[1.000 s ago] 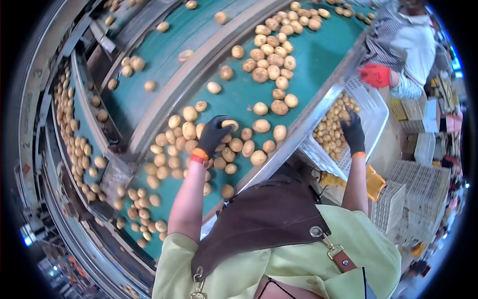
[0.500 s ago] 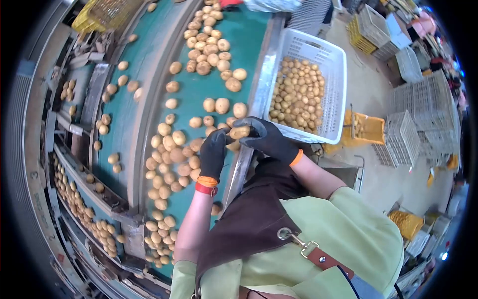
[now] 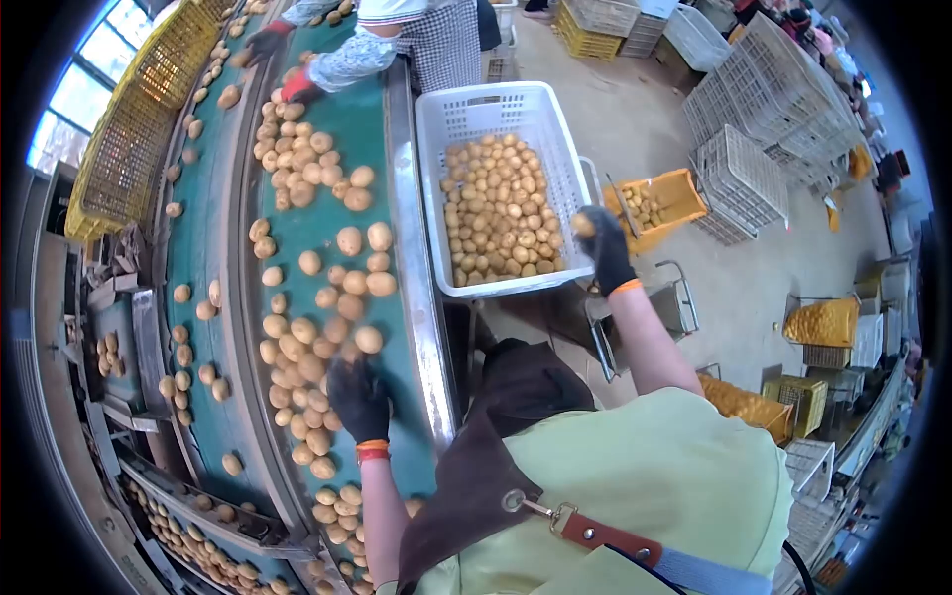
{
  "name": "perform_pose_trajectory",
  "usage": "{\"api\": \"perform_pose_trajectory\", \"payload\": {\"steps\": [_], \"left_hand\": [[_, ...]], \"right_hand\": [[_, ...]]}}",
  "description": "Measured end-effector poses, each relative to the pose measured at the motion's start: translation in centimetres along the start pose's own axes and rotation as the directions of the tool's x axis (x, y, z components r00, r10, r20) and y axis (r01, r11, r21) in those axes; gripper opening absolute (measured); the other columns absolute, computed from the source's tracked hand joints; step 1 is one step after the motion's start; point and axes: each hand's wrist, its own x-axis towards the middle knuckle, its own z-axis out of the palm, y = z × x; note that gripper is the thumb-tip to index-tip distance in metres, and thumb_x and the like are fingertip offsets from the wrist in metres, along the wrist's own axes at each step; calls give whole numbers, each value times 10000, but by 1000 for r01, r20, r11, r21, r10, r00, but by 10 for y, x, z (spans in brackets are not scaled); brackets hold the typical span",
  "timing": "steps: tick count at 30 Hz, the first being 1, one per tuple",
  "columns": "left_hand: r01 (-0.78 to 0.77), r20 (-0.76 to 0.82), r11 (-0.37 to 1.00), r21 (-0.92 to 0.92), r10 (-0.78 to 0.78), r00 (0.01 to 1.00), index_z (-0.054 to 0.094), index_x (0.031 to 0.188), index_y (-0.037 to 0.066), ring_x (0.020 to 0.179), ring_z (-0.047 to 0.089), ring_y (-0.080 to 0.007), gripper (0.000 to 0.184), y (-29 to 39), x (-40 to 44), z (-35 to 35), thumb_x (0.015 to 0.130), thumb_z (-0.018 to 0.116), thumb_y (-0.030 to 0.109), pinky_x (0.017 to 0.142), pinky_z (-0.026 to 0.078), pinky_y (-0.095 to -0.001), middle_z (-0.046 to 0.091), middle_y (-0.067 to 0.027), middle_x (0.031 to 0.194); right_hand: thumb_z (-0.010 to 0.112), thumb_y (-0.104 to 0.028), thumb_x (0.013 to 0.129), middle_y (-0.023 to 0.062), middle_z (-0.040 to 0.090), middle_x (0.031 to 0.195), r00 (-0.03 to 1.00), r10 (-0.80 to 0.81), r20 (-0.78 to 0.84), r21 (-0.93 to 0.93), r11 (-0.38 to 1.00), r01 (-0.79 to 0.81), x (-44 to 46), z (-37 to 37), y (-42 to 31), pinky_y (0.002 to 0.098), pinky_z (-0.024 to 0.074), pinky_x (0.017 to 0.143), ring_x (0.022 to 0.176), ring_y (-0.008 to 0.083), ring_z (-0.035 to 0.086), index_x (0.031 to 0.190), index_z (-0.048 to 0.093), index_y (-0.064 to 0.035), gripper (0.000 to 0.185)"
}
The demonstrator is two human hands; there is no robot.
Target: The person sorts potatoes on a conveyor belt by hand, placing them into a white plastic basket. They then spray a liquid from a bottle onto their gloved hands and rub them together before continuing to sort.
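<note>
Potatoes (image 3: 300,347) lie spread over the green conveyor belt (image 3: 402,337). My left hand (image 3: 359,400), in a dark glove, is over the belt at the near side of the cluster; its fingertips are blurred against the potatoes, so its grip is unclear. My right hand (image 3: 606,245), gloved too, is raised just right of the white crate (image 3: 578,198), closed on one potato (image 3: 583,225). Inside the crate is a heap of small potatoes (image 3: 501,208). An orange-yellow bag (image 3: 679,198) holding potatoes stands beyond my right hand.
A co-worker's arms (image 3: 352,61) reach over the far end of the belt. A metal rail (image 3: 409,218) runs between belt and crate. Yellow crates (image 3: 134,129) stand at the upper left, stacked grey crates (image 3: 764,94) at the upper right. A metal frame (image 3: 600,347) stands below the bag.
My hands, together around a potato half a second ago, are now apart: the right has moved out past the crate with a potato, the left is over the belt. The view has turned.
</note>
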Motion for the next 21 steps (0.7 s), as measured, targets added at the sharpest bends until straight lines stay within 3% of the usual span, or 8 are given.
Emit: {"api": "perform_pose_trajectory", "payload": {"steps": [5,6,7,10,12,14,18,21], "left_hand": [[221,22,920,-324,-226,974,684,1261,52,1295,543,-399,441,-14,-26,3,829,726,132,1119,412,-496,583,-201,1401],[41,-103,985,-166,-58,993,679,1251,49,1275,552,-410,407,-14,-33,16,859,702,158,1124,402,-509,621,-205,1343],[-3,-139,952,-307,-42,989,679,1232,53,1254,560,-416,368,9,-33,17,888,680,183,1130,390,-524,651,-197,1280],[-225,-15,966,-127,225,974,704,1212,107,1230,570,-410,342,51,-32,13,879,632,135,1145,381,-532,648,-196,1264],[-118,88,986,-121,129,988,691,1248,143,1300,505,-409,386,58,-50,7,865,649,141,1119,392,-554,599,-164,1349],[33,63,999,7,-33,997,693,1235,140,1325,484,-424,382,45,-60,-19,853,669,142,1115,392,-560,586,-160,1358],[345,-64,930,123,-340,938,710,1140,102,1357,476,-415,302,5,-141,-41,843,698,155,1123,383,-554,558,-175,1419],[482,-44,860,169,-482,875,710,1122,73,1355,478,-412,275,-7,-191,-69,863,690,162,1126,377,-541,548,-191,1443]], "right_hand": [[499,-357,1061,99,679,1135,840,-452,-300,-299,881,367,113,-103,62,352,513,953,1068,255,643,1207,638,-24,389],[505,-345,1060,135,671,1200,780,-584,-224,-603,712,360,166,-128,106,368,475,1019,1150,294,616,1252,622,-2,411],[510,-333,1059,171,662,1265,699,-701,-141,-836,463,295,214,-150,146,384,438,1086,1233,333,589,1298,605,20,437],[579,-289,1039,219,627,1352,872,-467,-149,-744,633,212,133,-36,51,396,433,1103,1291,354,572,1362,576,30,454],[640,-229,1007,196,632,1368,707,-580,406,-528,483,699,70,43,14,390,451,1088,1296,336,580,1355,602,0,418],[669,-187,976,136,689,1273,666,-427,612,-335,623,707,39,154,13,372,499,1021,1186,295,650,1284,667,-71,328],[716,-369,874,138,626,1316,153,-434,888,-134,74,988,-1,300,39,461,493,995,1220,351,590,1356,633,-193,520],[674,-545,866,150,561,1416,236,-338,911,-290,-117,950,-4,376,80,492,488,995,1245,391,573,1366,626,-241,587]]}}
